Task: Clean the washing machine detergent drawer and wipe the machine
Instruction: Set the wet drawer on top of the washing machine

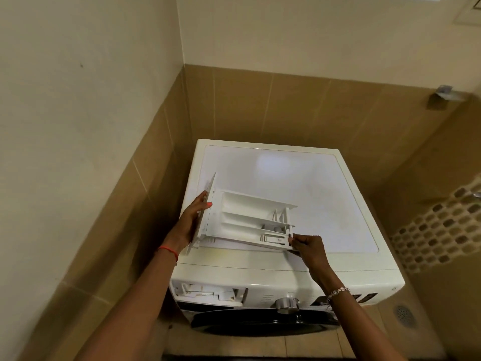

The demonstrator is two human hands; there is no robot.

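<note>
The white detergent drawer (244,222) is out of the machine and held just above the top of the white washing machine (325,183), its compartments facing me. My left hand (192,220) grips the drawer's front panel at the left end, thumb over the edge. My right hand (307,247) pinches the drawer's rear right corner. The empty drawer slot (210,293) shows open on the machine's front, left of the silver dial (286,304).
The machine stands in a corner between a left wall and a tiled back wall (260,105). A floor drain (404,315) lies to the right of it. The dark door glass (263,324) is below the control panel.
</note>
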